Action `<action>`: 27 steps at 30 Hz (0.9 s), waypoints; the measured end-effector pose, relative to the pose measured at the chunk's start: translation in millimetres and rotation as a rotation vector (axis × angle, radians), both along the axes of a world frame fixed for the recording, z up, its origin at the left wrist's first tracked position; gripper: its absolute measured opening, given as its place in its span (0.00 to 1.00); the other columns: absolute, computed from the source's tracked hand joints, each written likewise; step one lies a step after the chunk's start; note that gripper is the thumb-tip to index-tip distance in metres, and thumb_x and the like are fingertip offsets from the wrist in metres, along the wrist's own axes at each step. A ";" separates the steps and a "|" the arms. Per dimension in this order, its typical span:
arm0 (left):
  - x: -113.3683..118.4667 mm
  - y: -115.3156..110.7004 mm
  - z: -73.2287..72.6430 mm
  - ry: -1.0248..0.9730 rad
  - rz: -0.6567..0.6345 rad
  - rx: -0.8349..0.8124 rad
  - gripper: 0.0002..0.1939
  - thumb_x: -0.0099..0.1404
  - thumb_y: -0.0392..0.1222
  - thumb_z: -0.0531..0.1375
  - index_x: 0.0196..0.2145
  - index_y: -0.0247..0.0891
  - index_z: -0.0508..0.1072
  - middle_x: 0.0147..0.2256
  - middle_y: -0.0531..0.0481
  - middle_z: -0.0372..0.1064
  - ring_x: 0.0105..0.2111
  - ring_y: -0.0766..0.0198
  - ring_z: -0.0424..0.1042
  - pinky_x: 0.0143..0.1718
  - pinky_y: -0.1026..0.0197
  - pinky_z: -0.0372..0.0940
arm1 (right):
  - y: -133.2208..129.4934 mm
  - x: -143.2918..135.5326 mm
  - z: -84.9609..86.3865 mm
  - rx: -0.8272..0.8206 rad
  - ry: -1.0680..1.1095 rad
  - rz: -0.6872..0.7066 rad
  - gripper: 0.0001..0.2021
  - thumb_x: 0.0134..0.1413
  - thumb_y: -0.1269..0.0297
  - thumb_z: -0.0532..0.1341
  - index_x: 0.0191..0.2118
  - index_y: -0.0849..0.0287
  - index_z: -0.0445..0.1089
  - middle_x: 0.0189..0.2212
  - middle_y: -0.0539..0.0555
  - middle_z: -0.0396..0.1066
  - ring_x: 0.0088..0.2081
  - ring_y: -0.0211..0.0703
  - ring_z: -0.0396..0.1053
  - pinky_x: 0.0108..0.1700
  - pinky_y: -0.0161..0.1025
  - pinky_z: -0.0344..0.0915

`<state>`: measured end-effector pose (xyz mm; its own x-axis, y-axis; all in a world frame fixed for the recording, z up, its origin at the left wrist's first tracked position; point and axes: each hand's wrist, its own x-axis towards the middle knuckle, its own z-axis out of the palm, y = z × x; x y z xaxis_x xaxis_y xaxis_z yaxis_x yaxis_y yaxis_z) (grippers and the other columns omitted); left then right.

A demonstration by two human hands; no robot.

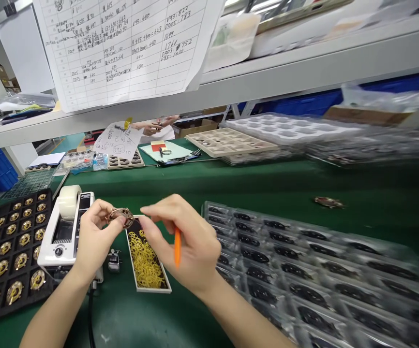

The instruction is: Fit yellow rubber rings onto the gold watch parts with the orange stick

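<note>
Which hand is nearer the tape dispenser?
Left. The left hand is close by the tape dispenser's right side; the right hand is farther right, by the yellow rings.

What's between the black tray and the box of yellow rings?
Head view: tape dispenser, black cable, a small metal piece, with the left hand raised above.

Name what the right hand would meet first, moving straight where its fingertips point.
Most likely the bronze-toned metal part held in the left hand, just beyond the right hand; exact depth is unclear.
</note>
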<state>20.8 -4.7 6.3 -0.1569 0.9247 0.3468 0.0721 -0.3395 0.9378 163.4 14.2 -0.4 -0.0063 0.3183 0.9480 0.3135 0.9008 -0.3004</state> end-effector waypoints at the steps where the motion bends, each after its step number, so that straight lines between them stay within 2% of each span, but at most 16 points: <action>1: 0.8 -0.6 -0.5 -0.052 -0.021 -0.013 0.08 0.56 0.36 0.64 0.26 0.38 0.65 0.23 0.56 0.68 0.24 0.69 0.67 0.29 0.68 0.64 | -0.6 -0.9 -1.0 0.088 -0.015 -0.072 0.07 0.55 0.77 0.61 0.37 0.57 0.68 0.26 0.49 0.64 0.23 0.33 0.60 0.23 0.32 0.59; 3: 2.5 -3.3 0.0 -0.108 -0.045 -0.037 0.09 0.56 0.37 0.65 0.28 0.38 0.66 0.22 0.57 0.69 0.20 0.71 0.67 0.25 0.69 0.64 | 0.1 -2.6 -3.1 0.183 -0.072 -0.197 0.08 0.53 0.77 0.63 0.36 0.57 0.70 0.30 0.53 0.68 0.23 0.33 0.60 0.24 0.33 0.61; 5: 4.7 -7.6 1.8 -0.119 -0.049 -0.044 0.09 0.57 0.40 0.65 0.33 0.37 0.68 0.22 0.56 0.71 0.19 0.70 0.68 0.23 0.69 0.66 | 2.8 -4.0 -4.7 0.184 -0.108 -0.246 0.06 0.53 0.76 0.64 0.35 0.58 0.70 0.34 0.56 0.72 0.22 0.33 0.61 0.23 0.34 0.62; 8: 8.8 -14.0 3.6 -0.094 -0.043 -0.015 0.12 0.59 0.42 0.64 0.40 0.36 0.71 0.24 0.54 0.73 0.21 0.68 0.72 0.25 0.67 0.70 | 7.4 -6.1 -6.0 0.174 -0.103 -0.193 0.05 0.55 0.76 0.63 0.35 0.60 0.69 0.32 0.57 0.74 0.27 0.37 0.69 0.28 0.34 0.68; 11: 12.4 -17.6 1.2 -0.073 -0.028 0.029 0.08 0.61 0.42 0.62 0.38 0.36 0.71 0.23 0.54 0.73 0.21 0.67 0.73 0.25 0.67 0.70 | 9.6 -7.9 -7.8 0.226 -0.116 -0.170 0.07 0.55 0.78 0.61 0.37 0.60 0.68 0.30 0.56 0.76 0.30 0.40 0.74 0.31 0.35 0.71; 15: 12.8 -19.4 -6.4 -0.032 -0.009 0.070 0.04 0.63 0.38 0.60 0.37 0.38 0.69 0.23 0.56 0.72 0.23 0.68 0.73 0.27 0.69 0.69 | 10.1 -7.9 -11.5 0.310 -0.159 -0.235 0.07 0.55 0.79 0.61 0.38 0.62 0.68 0.29 0.59 0.78 0.28 0.42 0.74 0.28 0.36 0.70; 18: 10.4 -20.0 -10.4 0.133 0.025 0.127 0.09 0.65 0.36 0.58 0.44 0.40 0.71 0.23 0.57 0.72 0.25 0.70 0.73 0.27 0.71 0.67 | 11.4 -5.9 -12.8 0.346 -0.175 -0.248 0.07 0.55 0.79 0.61 0.39 0.63 0.67 0.29 0.60 0.78 0.28 0.43 0.74 0.28 0.37 0.70; 21: 8.9 -19.7 -11.0 0.262 0.069 0.194 0.13 0.65 0.35 0.57 0.47 0.40 0.74 0.29 0.53 0.76 0.28 0.69 0.74 0.27 0.72 0.66 | 13.3 -4.3 -12.3 0.369 -0.196 -0.223 0.06 0.56 0.78 0.59 0.38 0.63 0.67 0.28 0.61 0.78 0.28 0.43 0.74 0.28 0.37 0.70; 24: 9.6 -19.7 -10.3 0.271 0.095 0.223 0.13 0.65 0.35 0.57 0.46 0.38 0.75 0.36 0.49 0.79 0.30 0.68 0.76 0.29 0.72 0.68 | 14.5 -4.4 -11.6 0.388 -0.223 -0.217 0.04 0.58 0.77 0.58 0.38 0.63 0.67 0.29 0.62 0.78 0.26 0.43 0.74 0.27 0.37 0.69; 27: 11.1 -20.5 -10.5 0.286 0.115 0.254 0.13 0.66 0.34 0.57 0.46 0.37 0.76 0.38 0.48 0.79 0.31 0.68 0.76 0.30 0.72 0.69 | 14.4 -5.1 -11.5 0.400 -0.223 -0.223 0.05 0.58 0.76 0.58 0.39 0.63 0.67 0.29 0.62 0.78 0.27 0.43 0.74 0.27 0.37 0.69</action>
<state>31.8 -25.2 -4.2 -0.1185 0.7856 0.6073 0.3692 -0.5329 0.7614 158.3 28.6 -11.9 -0.1956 -0.0529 0.9793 0.5287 0.8353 0.1507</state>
